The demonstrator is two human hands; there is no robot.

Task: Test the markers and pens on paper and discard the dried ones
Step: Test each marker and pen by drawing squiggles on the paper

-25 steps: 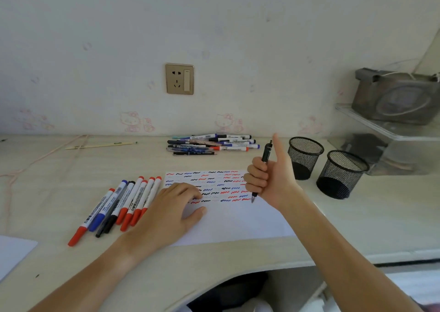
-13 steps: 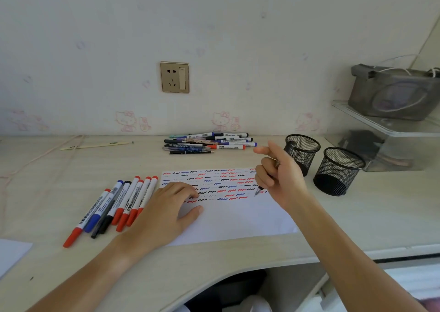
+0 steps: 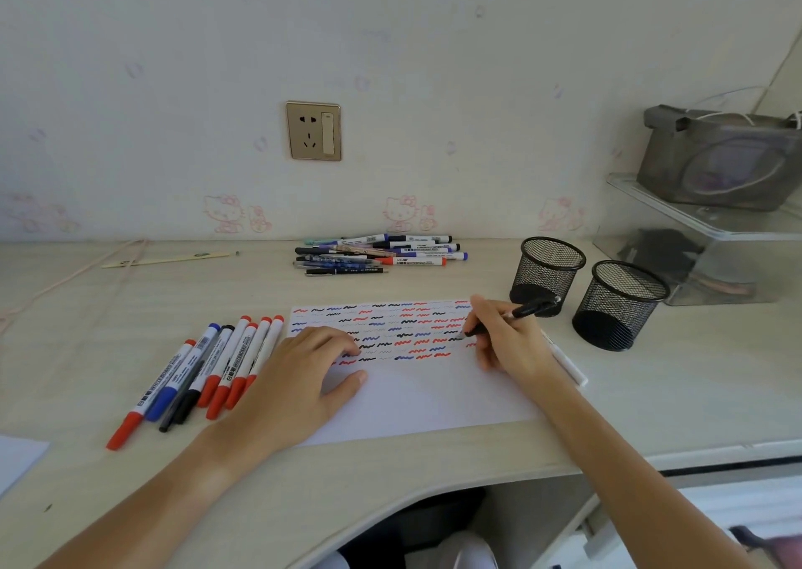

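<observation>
Pinching black pen [image 3: 505, 319] in your right hand [image 3: 510, 343], tip on paper [image 3: 416, 399]; your left hand [image 3: 295, 377] lies flat, fingers relaxed.

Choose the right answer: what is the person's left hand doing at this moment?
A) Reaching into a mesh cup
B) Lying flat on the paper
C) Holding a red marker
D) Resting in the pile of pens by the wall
B: the left hand lies palm down on the paper and holds nothing, while the right hand writes with a black pen.
</observation>
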